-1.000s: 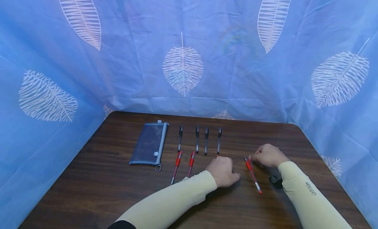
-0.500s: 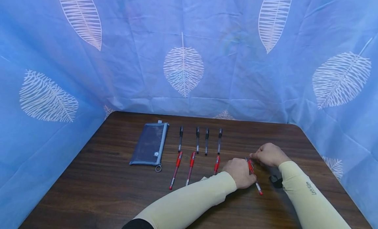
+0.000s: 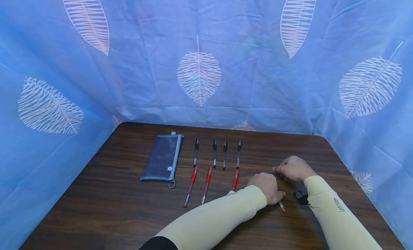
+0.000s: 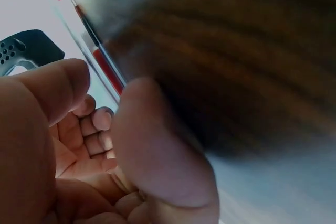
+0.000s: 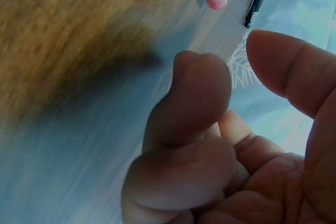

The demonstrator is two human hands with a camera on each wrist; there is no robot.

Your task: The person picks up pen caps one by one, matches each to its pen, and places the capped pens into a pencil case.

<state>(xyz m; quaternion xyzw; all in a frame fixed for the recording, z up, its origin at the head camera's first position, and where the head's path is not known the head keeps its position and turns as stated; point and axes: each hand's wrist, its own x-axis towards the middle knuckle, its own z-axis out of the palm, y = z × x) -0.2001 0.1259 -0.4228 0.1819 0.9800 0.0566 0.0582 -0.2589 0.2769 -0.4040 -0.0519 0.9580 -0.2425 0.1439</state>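
In the head view my left hand [image 3: 267, 187] is over a red pen [image 3: 282, 206], hiding all but its lower end. The left wrist view shows this clear-barrelled pen [image 4: 107, 69] running behind the index fingertip, with the thumb apart from that finger. Whether the fingers touch the pen cannot be told. Just to the right, my right hand [image 3: 295, 168] rests low over the table, fingers loosely curled and thumb apart, holding nothing. Left of my hands lie three more red pens, the nearest [image 3: 236, 179] partly behind my left wrist. Several black pens [image 3: 224, 154] form a row behind them.
A dark mesh zip pouch [image 3: 160, 157] with a metal ring [image 3: 172, 184] lies at the back left of the wooden table [image 3: 106, 207]. A small black device [image 3: 300, 197] is by my right wrist. Blue leaf-patterned cloth [image 3: 245, 81] surrounds the table's far sides.
My left hand has moved right, from over the third red pen to over the rightmost one, uncovering the third. The right hand has stayed nearly still.
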